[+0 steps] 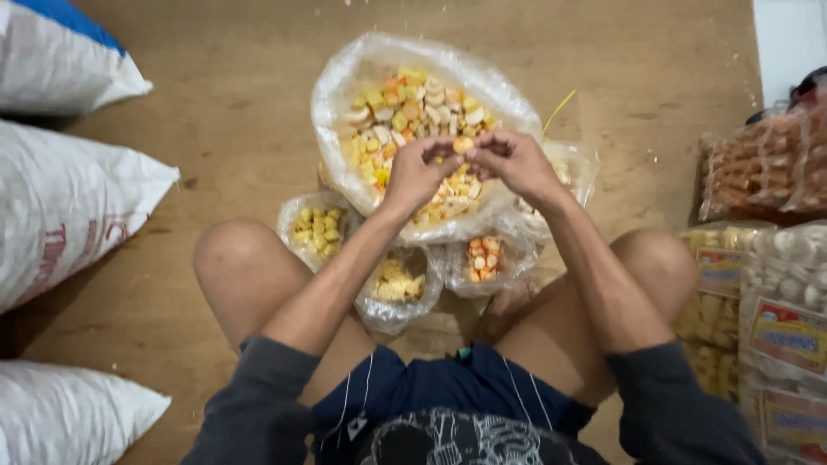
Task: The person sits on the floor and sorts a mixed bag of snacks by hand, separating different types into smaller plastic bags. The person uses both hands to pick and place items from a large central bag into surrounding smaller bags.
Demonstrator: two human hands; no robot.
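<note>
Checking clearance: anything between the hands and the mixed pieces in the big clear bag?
Nothing visible. Both the left hand and right hand hover over the open mouth of the big clear bag, pinching a yellow piece directly above the mixed pieces.

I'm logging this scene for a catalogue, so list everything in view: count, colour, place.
large plastic bag: one, clear, holding mixed yellow, orange and white snack pieces, centre top on the floor
small plastic bags: four or so, clear, part-filled with sorted pieces, between the knees
woven sacks: three, white, left edge
packed snack bags: several, clear with labels, right edge
floor: one, brown wood-look
snack piece: one, yellow, pinched between both hands
left hand: over the large bag
right hand: over the large bag
</note>
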